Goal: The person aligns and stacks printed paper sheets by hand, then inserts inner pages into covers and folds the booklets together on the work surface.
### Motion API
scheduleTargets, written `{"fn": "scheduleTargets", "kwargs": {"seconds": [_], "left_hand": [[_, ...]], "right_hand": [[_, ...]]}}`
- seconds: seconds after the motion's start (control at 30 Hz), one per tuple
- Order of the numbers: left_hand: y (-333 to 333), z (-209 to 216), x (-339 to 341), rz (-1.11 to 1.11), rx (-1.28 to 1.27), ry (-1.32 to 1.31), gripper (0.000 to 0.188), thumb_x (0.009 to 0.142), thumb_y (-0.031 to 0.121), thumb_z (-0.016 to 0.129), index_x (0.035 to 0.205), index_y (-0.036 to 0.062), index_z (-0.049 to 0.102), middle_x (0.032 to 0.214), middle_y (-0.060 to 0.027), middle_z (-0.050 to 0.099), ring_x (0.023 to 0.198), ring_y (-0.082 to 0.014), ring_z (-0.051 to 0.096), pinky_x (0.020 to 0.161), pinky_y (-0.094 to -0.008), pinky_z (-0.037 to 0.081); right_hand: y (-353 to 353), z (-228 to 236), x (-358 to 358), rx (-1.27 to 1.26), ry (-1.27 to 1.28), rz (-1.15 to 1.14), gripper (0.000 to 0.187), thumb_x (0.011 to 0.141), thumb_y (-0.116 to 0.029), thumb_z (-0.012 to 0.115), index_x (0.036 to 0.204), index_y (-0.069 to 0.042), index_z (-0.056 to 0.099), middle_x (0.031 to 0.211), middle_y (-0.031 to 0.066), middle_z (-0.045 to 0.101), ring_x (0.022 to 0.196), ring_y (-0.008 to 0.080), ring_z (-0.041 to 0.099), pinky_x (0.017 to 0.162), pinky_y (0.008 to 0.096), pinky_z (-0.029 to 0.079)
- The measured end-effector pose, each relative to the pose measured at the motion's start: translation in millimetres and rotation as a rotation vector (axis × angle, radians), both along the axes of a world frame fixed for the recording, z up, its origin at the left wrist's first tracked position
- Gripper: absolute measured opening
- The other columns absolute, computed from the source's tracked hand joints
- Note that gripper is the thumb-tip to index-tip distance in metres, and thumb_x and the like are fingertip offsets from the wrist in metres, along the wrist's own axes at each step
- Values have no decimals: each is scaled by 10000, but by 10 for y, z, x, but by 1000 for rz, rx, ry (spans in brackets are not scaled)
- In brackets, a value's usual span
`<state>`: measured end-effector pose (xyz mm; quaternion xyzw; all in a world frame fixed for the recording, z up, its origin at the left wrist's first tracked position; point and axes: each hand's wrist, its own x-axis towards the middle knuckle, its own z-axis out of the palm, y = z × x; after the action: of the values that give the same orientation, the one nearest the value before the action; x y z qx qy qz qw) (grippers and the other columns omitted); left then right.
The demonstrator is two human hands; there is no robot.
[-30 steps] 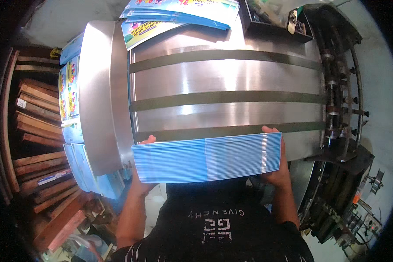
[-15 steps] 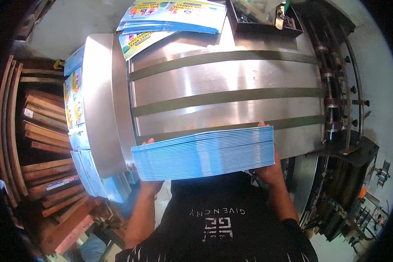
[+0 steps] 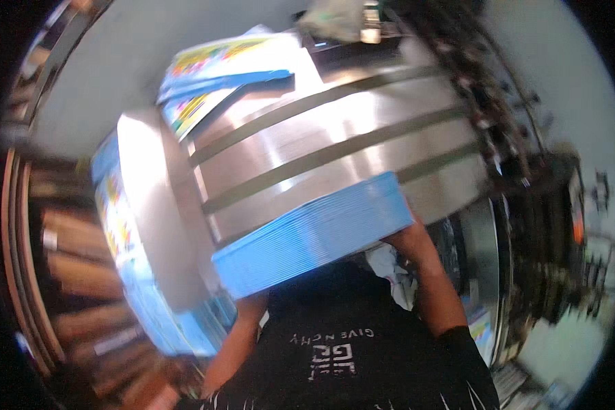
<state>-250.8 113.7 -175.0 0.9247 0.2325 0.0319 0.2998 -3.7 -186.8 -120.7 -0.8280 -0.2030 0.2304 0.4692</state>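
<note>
**Blue stack [image 3: 314, 232] held by its ends, btwn shirt [image 3: 321, 307] and metal table [image 3: 362, 116]**

Many thin layers, prob. paper, make up the stack; their edges face up toward the viewer, lines running lengthwise. The R hand [image 3: 406, 239] is closed on the R end. The L hand [image 3: 253, 301] meets the lower L end and appears to grip it too, but its fingers are hidden behind the stack. Holding both ends presumably presses loose layers together, so none slip out of the middle. The stack slants, R end higher in view; it overlaps the table's near edge, though contact w/ the table can't be told. Keeping it close to the body likely eases the load on the arms.

Surroundings (partly blurred): three dark green straps [image 3: 321, 160] cross the table roughly parallel, w/ bare metal btwn them. Printed sheets [image 3: 232, 58] lie in a fanned pile at the far L corner, apparently set there to leave the straps uncovered. A curved metal panel [image 3: 147, 205] stands along the table's L side; more blue stacks [image 3: 157, 307] sit just beyond it, near wooden boards [image 3: 82, 273].
</note>
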Motion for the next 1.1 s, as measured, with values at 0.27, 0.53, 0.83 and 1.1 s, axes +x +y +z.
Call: {"fn": "scheduleTargets", "kwargs": {"seconds": [0.27, 0.53, 0.83, 1.1], "left_hand": [[314, 18, -134, 40, -154, -126, 377, 846, 215, 746, 1131, -6, 635, 1091, -172, 663, 1018, -330, 605, 896, -472, 457], [-397, 363, 473, -255, -363, -363, 486, 823, 259, 774, 1167, -34, 596, 1083, -174, 654, 1000, -312, 601, 889, -460, 463], [-1222, 751, 413, -589, -748, -421, 611, 798, 308, 806, 1208, -66, 552, 1074, -177, 645, 980, -293, 597, 880, -446, 468], [-2196, 877, 940, -827, -638, -9, 789, 773, 432, 814, 1285, -57, 467, 1128, -115, 593, 1006, -236, 578, 877, -380, 480]], "right_hand": [[381, 71, 91, 299, 68, -32, 846, 681, -196, 877, 1415, -112, 465, 1286, 147, 606, 1187, 312, 583, 1019, 438, 469], [-176, -93, -698, 371, -58, -377, 821, 613, -331, 909, 1291, -35, 552, 1212, 203, 632, 1114, 351, 613, 944, 433, 484], [-1812, 884, -2927, 341, -25, -911, 912, 682, -413, 878, 1329, 20, 402, 1157, 275, 636, 1111, 416, 622, 927, 445, 497], [-2510, 1493, -3609, 215, -54, -1283, 925, 667, -327, 912, 1367, 23, 420, 1216, 207, 615, 1178, 325, 587, 993, 402, 475]]}}
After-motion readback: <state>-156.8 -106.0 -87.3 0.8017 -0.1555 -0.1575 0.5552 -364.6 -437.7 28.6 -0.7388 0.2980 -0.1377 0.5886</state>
